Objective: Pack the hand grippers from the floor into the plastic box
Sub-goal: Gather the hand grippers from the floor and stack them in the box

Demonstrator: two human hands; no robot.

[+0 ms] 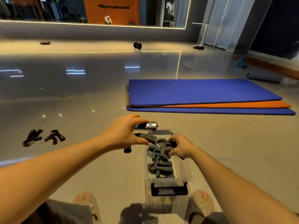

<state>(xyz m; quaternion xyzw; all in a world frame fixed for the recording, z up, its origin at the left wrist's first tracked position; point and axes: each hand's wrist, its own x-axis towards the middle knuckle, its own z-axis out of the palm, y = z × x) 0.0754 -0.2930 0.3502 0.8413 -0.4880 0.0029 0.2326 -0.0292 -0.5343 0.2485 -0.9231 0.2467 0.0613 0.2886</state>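
Note:
A clear plastic box [188, 171] with black end latches stands on the floor in front of me, holding several grey hand grippers [160, 162]. My left hand [126, 131] grips a black hand gripper with a small counter display [148, 126] at the box's far end, fingers over one handle and thumb under the other. My right hand [182, 147] curls round the handle of a gripper lying in the box. Two more black hand grippers lie on the floor to the left, one [32, 137] beside the other [54, 136].
Stacked blue and orange exercise mats [202, 94] lie ahead to the right. A black dumbbell [137, 45] and other dark items sit by the far mirrored wall. A rolled grey mat [263, 76] lies at the right. My slippered feet flank the box.

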